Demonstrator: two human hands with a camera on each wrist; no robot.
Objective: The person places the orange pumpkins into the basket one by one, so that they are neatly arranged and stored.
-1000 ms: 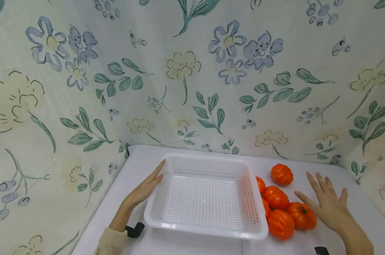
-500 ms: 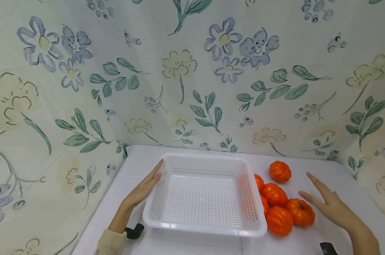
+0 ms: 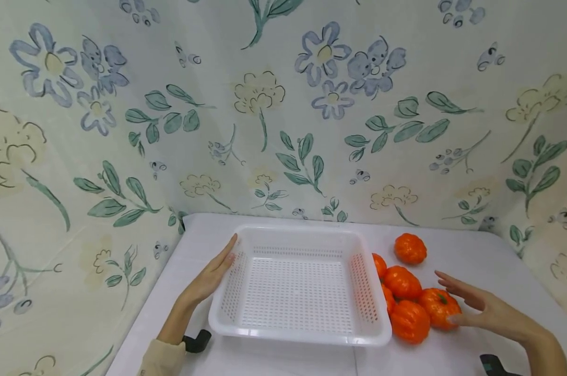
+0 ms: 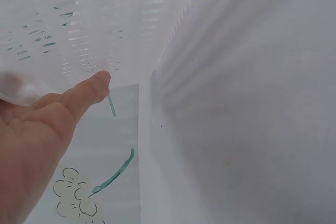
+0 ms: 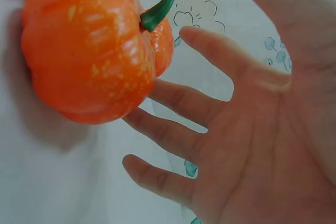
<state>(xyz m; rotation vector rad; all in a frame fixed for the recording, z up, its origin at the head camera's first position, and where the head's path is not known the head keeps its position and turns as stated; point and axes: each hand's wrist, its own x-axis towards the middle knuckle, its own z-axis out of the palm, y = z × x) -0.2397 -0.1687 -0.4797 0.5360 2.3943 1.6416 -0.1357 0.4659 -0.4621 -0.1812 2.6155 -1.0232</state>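
Rests left hand (image 3: 210, 277) with straight fingers along the left side of a white, rectangular, perforated plastic basket (image 3: 297, 340) on a white-covered table (image 3: 471, 256). Holds right hand (image 3: 492, 312), with a released grip and spread fingers, right beside a glossy, ribbed orange pumpkin (image 3: 437, 309) with a curved green stem (image 5: 160, 11), right of the basket; cannot tell whether touching. Includes five more orange pumpkins (image 3: 402, 282) right of the basket, with two partly behind its wall.

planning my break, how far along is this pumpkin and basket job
Done: the white perforated basket is set out, left hand against its side. In hand: nothing gripped, though the right hand is at the rightmost pumpkin. Probably left: any loading, since all visible pumpkins lie outside the basket.
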